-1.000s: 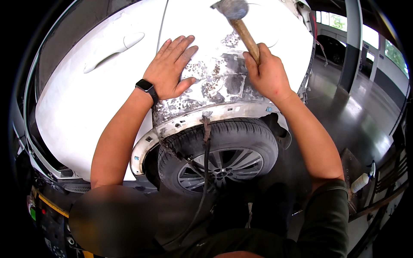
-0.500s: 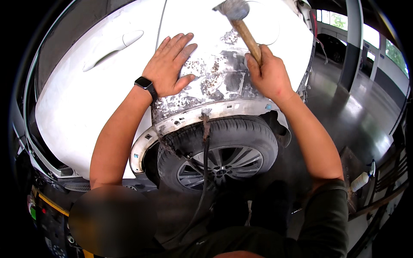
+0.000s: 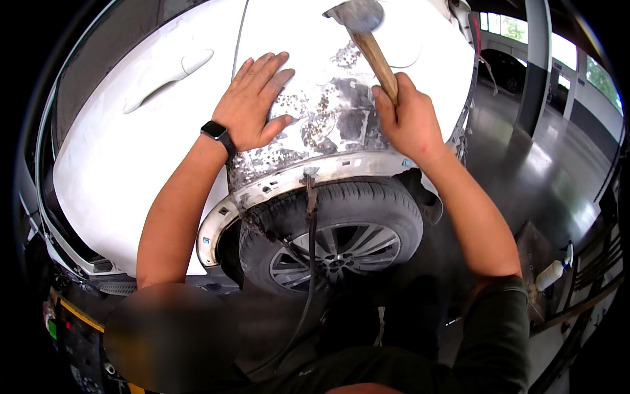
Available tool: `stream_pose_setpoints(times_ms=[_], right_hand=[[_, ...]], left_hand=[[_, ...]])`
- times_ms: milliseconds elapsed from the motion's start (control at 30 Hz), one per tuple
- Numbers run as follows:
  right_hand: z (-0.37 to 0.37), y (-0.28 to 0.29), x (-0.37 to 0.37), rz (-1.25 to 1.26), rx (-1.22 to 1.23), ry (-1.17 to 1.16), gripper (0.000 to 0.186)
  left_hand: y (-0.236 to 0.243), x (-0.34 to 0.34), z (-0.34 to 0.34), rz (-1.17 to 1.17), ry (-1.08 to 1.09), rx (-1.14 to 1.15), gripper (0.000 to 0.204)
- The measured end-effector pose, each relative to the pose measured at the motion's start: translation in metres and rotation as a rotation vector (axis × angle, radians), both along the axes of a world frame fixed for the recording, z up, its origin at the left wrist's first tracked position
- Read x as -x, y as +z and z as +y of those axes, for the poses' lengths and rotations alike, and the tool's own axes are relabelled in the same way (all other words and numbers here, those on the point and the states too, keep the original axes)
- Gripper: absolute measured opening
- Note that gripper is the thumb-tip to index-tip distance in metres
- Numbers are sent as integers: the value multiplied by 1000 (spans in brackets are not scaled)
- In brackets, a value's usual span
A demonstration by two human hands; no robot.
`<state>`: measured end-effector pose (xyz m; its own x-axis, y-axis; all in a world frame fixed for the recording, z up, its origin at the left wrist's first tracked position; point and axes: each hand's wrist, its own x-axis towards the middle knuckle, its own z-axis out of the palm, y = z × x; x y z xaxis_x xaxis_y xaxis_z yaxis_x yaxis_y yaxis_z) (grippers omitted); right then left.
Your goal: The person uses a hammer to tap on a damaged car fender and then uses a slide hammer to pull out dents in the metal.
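- While the hammer (image 3: 367, 39) stands raised above the stripped panel patch (image 3: 328, 125), the right hand (image 3: 410, 121) is clenched around its wooden handle.
- Left of that patch, the left hand (image 3: 252, 102) lies flat, fingers spread, on the white car body (image 3: 131, 131).
- Below the patch sits the tyre (image 3: 335, 230).

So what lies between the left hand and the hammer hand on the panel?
In the head view, only the panel's sanded bare-metal patch lies between the left hand and the right hand gripping the hammer.
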<state>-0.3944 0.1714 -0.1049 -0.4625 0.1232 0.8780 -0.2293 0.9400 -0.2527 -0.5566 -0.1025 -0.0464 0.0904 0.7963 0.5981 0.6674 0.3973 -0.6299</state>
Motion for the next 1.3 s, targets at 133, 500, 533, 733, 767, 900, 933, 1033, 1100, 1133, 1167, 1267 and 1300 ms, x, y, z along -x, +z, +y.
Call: stream_pose_setpoints(times_ms=[133, 500, 533, 733, 767, 900, 933, 1033, 1100, 1133, 1167, 1267, 1300], right_hand=[[8, 9, -1, -49, -42, -47, 31], [4, 7, -8, 14, -24, 8, 31], [3, 0, -4, 75, 1, 66, 31], [1, 7, -8, -45, -27, 23, 30], [-2, 7, -13, -19, -11, 33, 30], [7, 1, -3, -20, -61, 18, 29], [9, 0, -5, -27, -63, 19, 29], [6, 4, -6, -60, -88, -33, 29], [1, -5, -10, 103, 13, 91, 29], [4, -10, -6, 137, 10, 127, 28], [7, -9, -6, 134, 12, 125, 28], [11, -3, -5, -83, -19, 35, 28], [5, 1, -10, -62, -19, 25, 29]], left_hand=[[-1, 1, 3, 2, -12, -11, 77], [0, -2, 1, -8, -7, -9, 76], [0, -2, 0, -10, -3, -5, 76], [-1, 0, 0, -3, -4, -5, 76], [-3, 0, 1, -5, -13, -6, 77], [-3, 0, 2, 3, -25, -22, 76], [-6, 1, 2, -3, -24, -24, 76], [-4, 3, 0, 0, -30, -34, 77], [-4, 0, 1, -1, -14, -24, 77], [-5, -1, 1, 4, -19, -29, 77], [-5, -1, 2, 0, -21, -28, 77], [-5, 0, 3, -7, -18, -42, 76], [-6, 0, 1, -5, -12, -35, 76]])
